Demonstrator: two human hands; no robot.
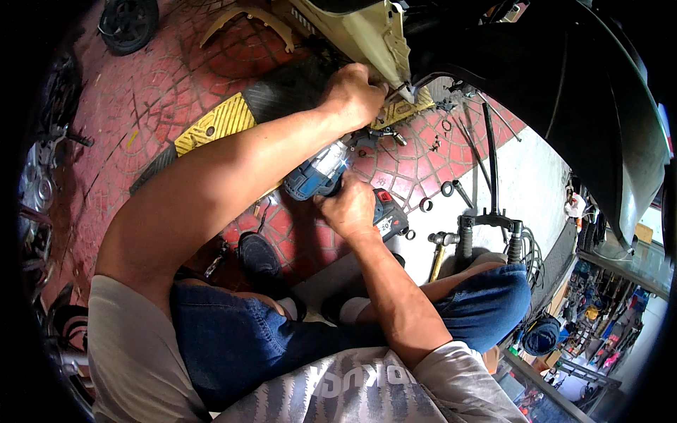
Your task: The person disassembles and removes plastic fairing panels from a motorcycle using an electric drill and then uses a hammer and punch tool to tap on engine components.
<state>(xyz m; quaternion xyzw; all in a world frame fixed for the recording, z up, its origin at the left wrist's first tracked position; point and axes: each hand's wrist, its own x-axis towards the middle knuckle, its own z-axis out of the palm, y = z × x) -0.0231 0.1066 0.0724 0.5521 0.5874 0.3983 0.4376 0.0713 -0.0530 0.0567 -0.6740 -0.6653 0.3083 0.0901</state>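
Observation:
My right hand (349, 208) is closed round the grip of a blue and silver cordless power tool (314, 176), its battery (388, 218) showing beside my wrist. Above it my left hand (352, 95) is closed at the lower end of an upright beige panel (363, 35), close by a thin dark edge of the bodywork; what its fingers grip is hidden. A black and yellow rubber ramp (215, 125) lies behind my hands, with small metal parts (395, 137) scattered on and around it.
A bare front fork (493, 222), a hammer (441, 243), rings (446, 189) and rods lie at the right. Dark bodywork (578, 106) overhangs the upper right. Motorcycle parts (39, 183) line the left edge, a loose wheel (127, 25) is upper left, a cluttered glass case (599, 317) lower right.

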